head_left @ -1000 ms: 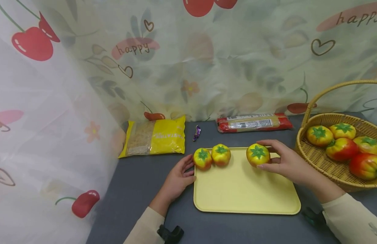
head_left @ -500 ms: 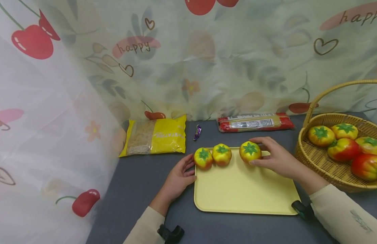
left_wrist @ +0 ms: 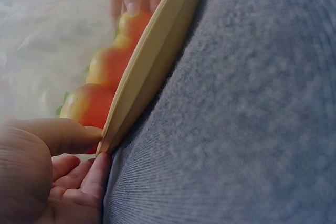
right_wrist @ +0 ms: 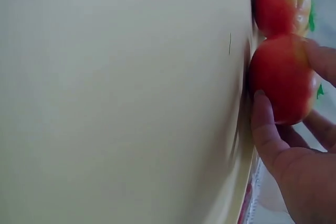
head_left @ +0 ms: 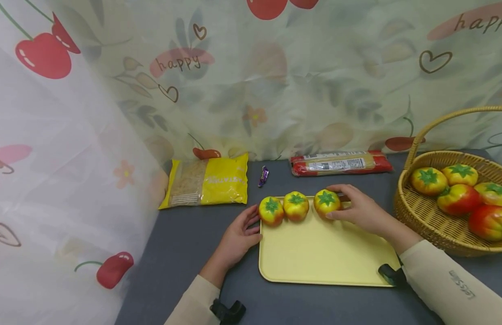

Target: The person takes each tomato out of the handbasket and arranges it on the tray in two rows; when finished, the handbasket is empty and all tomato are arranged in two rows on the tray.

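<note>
My right hand (head_left: 358, 210) holds a yellow-red fruit (head_left: 326, 203) with a green star-shaped top, thumb and fingers around it, by the far edge of the pale yellow tray (head_left: 315, 257). In the right wrist view this fruit (right_wrist: 283, 80) looks red and round, with another fruit (right_wrist: 283, 6) close beyond it. Two matching fruits, one at the tray's far left corner (head_left: 271, 211) and one beside it (head_left: 296, 206), sit side by side. At the tray's left edge is my left hand (head_left: 236, 234). In the left wrist view its thumb and fingertips pinch the tray rim (left_wrist: 139, 77).
On the right stands a wicker basket (head_left: 421, 221) with several similar fruits. Behind the tray lie a red-ended pack of noodles (head_left: 342, 163), a small purple wrapped candy (head_left: 263, 176) and a yellow bag (head_left: 224, 180). A printed cloth (head_left: 315, 104) hangs at the back.
My right hand has moved left with the fruit along the tray's far edge, closer to the other two. My left hand has stayed at the tray's left edge.
</note>
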{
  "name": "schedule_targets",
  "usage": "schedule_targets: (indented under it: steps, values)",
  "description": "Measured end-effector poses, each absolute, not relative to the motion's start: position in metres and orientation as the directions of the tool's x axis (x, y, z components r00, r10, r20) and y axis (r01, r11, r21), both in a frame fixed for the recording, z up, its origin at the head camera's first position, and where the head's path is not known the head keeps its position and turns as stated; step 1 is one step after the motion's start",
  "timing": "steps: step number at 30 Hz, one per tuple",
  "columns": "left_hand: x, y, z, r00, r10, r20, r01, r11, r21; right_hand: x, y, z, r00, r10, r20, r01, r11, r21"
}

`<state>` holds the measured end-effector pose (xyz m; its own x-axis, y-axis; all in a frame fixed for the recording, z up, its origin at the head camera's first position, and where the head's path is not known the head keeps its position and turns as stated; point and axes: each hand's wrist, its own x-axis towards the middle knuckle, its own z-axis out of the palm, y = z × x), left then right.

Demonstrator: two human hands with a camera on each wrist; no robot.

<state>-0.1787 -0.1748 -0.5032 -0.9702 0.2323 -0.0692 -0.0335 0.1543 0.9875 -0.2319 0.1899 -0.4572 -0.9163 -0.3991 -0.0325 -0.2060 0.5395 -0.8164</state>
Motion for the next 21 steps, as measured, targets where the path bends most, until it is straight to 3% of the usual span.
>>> schedule_targets:
  steps: [21]
  values:
    - [-0.1803, -0.1745, -0.5069, -0.966, 0.253, -0.049, -0.014, 0.136, 0.991, -0.2373, 0.181, -0.4619, -0.909, -0.417, -0.032, -0.169, 0.437, -0.884]
